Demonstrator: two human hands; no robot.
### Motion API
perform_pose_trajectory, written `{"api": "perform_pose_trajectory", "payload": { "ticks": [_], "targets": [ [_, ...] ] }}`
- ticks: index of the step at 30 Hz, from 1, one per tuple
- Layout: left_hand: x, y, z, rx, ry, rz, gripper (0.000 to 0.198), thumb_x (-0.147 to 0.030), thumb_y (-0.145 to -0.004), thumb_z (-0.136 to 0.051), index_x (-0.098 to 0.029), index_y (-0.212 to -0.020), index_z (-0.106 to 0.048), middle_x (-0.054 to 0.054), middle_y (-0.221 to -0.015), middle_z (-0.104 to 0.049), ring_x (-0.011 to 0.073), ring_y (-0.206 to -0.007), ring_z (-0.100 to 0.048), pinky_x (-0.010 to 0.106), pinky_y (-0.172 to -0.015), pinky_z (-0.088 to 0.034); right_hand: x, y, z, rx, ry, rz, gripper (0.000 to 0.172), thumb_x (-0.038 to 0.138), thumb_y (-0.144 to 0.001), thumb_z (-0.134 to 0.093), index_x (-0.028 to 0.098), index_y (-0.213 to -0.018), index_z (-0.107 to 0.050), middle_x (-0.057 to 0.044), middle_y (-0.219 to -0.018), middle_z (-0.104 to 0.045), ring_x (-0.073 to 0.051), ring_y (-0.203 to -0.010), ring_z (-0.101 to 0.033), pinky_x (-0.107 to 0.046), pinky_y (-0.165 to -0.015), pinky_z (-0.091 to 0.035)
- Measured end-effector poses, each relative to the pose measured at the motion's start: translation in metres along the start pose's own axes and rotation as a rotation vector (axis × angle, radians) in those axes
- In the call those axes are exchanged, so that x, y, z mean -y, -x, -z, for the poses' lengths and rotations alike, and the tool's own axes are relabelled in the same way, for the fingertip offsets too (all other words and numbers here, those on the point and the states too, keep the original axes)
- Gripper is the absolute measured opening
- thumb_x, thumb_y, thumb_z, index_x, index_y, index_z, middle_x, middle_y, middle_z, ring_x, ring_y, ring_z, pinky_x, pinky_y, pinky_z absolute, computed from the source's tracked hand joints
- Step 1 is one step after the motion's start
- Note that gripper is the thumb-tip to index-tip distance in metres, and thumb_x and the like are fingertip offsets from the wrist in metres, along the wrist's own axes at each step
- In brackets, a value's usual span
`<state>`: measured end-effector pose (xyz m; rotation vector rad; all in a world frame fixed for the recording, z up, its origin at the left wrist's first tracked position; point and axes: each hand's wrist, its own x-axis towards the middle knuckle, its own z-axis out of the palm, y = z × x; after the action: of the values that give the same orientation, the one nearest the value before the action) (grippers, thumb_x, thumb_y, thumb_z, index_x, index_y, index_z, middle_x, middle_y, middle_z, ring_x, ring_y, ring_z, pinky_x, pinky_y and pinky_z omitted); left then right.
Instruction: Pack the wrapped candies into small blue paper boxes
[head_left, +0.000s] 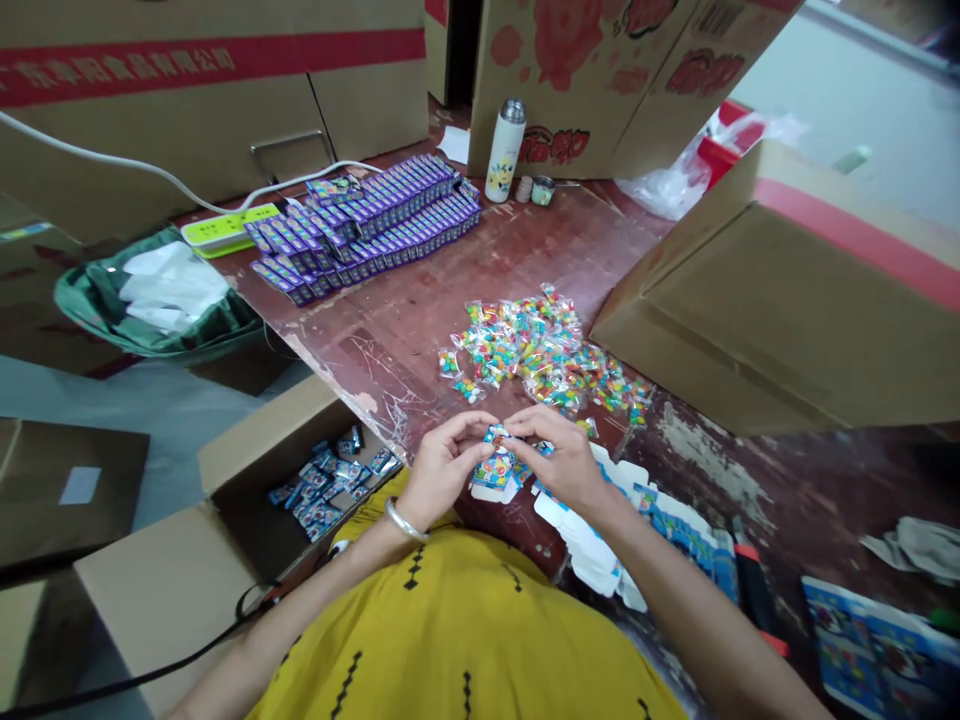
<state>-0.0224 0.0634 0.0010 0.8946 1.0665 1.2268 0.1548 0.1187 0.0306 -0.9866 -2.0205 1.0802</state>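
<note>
So, left hand (pixel 444 468) and right hand (pixel 559 458) both pinching small blue box (pixel 492 473) mid-frame, long axis roughly up-down; candy packets (pixel 551 350) just above, right hand nearer.

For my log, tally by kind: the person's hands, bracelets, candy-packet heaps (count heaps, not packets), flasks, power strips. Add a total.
Hands: 2 (left hand, right hand)
Bracelet: 1
Candy-packet heap: 1
Flask: 1
Power strip: 1
Total: 6

The right hand (pixel 561 455) partly hides a blue box (pixel 492 472), print illegible.
</note>
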Motion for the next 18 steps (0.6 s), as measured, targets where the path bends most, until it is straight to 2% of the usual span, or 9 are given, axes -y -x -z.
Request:
{"api": "perform_pose_trajectory", "payload": {
  "ticks": [3, 6, 9, 11, 14, 18],
  "targets": [
    [-0.001, -0.001, 0.018, -0.054, -0.025, 0.02, 0.026, -0.022, -0.073, -0.073, -0.018, -0.093, -0.058, 0.002, -0.087, -0.067, 0.0147, -0.081, -0.065, 0.025, -0.075, -0.052, -0.012, -0.017, 0.0, 0.06, 0.029, -0.044, 0.018, 0.034, -0.09, -0.056, 0.023, -0.093, -0.07, -0.004, -0.087, -0.069, -0.019, -0.079, -0.065, -0.033, -0.073, -0.052],
    [-0.009, -0.003, 0.046, -0.233, -0.137, 0.01, 0.031, -0.024, -0.069, -0.077, -0.018, -0.085, -0.051, -0.002, -0.078, -0.061, 0.0101, -0.067, -0.06, 0.02, -0.062, -0.05, -0.026, -0.047, -0.013, 0.033, 0.231, -0.064, 0.017, 0.028, -0.091, -0.053, 0.022, -0.1, -0.066, -0.004, -0.09, -0.068, -0.018, -0.079, -0.064, -0.031, -0.075, -0.051],
    [-0.019, -0.004, 0.07, -0.41, -0.145, -0.008, 0.041, -0.026, -0.067, -0.076, -0.019, -0.098, -0.05, -0.003, -0.083, -0.058, 0.0083, -0.057, -0.057, 0.02, -0.05, -0.049, -0.034, -0.075, -0.039, 0.185, 0.505, -0.042, 0.019, 0.023, -0.088, -0.057, 0.022, -0.107, -0.063, -0.008, -0.108, -0.066, -0.021, -0.093, -0.063, -0.032, -0.083, -0.048],
    [-0.025, -0.003, 0.08, -0.466, -0.079, -0.02, 0.049, -0.026, -0.067, -0.075, -0.021, -0.108, -0.049, -0.001, -0.093, -0.058, 0.0094, -0.057, -0.059, 0.026, -0.053, -0.055, -0.036, -0.086, -0.056, 0.233, 0.607, -0.069, 0.029, 0.02, -0.085, -0.061, 0.021, -0.114, -0.059, -0.011, -0.113, -0.063, -0.024, -0.095, -0.063, -0.035, -0.082, -0.047],
    [-0.027, 0.001, 0.086, -0.451, -0.001, -0.019, 0.051, -0.024, -0.069, -0.072, -0.02, -0.114, -0.051, 0.001, -0.102, -0.059, 0.0124, -0.069, -0.064, 0.034, -0.068, -0.058, -0.039, -0.093, -0.068, 0.211, 0.631, -0.092, 0.032, 0.016, -0.081, -0.065, 0.019, -0.113, -0.059, -0.013, -0.11, -0.064, -0.026, -0.091, -0.064, -0.036, -0.078, -0.047],
    [-0.015, 0.0, 0.083, -0.333, -0.092, 0.007, 0.04, -0.027, -0.073, -0.069, -0.015, -0.11, -0.059, 0.004, -0.099, -0.065, 0.0167, -0.085, -0.063, 0.031, -0.079, -0.054, -0.037, -0.085, -0.052, 0.18, 0.6, -0.084, 0.008, 0.026, -0.081, -0.069, 0.02, -0.086, -0.064, -0.005, -0.088, -0.068, -0.021, -0.081, -0.065, -0.031, -0.074, -0.047]
  ]
}}
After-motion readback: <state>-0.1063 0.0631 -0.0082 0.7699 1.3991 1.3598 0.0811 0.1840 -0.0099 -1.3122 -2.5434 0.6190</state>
